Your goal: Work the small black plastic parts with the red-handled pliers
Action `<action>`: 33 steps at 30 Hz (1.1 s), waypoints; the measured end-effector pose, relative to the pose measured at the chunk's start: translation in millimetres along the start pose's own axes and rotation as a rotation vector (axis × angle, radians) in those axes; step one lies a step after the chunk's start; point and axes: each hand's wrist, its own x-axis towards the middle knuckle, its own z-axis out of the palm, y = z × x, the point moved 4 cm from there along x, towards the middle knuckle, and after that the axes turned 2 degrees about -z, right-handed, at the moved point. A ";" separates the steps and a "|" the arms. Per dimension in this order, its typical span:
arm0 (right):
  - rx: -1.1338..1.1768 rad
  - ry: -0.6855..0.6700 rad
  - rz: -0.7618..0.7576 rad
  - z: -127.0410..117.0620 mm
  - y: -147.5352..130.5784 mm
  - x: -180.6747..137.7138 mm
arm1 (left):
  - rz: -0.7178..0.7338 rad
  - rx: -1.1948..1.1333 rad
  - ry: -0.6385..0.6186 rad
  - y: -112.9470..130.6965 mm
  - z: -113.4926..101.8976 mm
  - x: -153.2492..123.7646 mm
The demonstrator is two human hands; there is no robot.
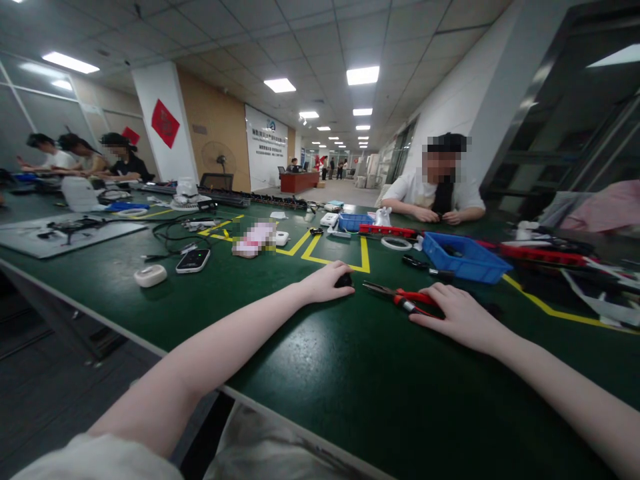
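On the dark green surface (300,357), marked with yellow tape (366,257), we see the left hand (327,283) closed around a small black object (344,281), while the right hand (457,313) grips the handles of red pliers (403,299) lying between both hands. Beyond the right hand stands a blue tray (477,268) (a capped person (425,200) faces us), and farther off we see a red desk (299,182) beneath lit ceiling panels (363,76).

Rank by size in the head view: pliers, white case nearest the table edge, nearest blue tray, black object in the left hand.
1. Blue tray
2. Pliers
3. White case
4. Black object: its visible part looks smallest, but the left hand partly covers it.
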 end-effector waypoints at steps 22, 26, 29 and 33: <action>-0.375 0.348 -0.073 -15.5 -14.2 -2.8 | 0.107 0.193 -0.139 18.4 -2.6 -1.1; -0.334 0.432 -0.093 -10.4 -10.2 -5.3 | 0.165 0.225 -0.131 19.7 -2.5 -1.2; -0.338 0.464 -0.165 -13.0 -17.4 -6.2 | 0.238 0.253 -0.112 22.4 -2.3 -1.0; -0.356 0.488 -0.251 -19.1 -29.8 -8.1 | 0.300 0.263 -0.099 24.1 -1.2 -0.6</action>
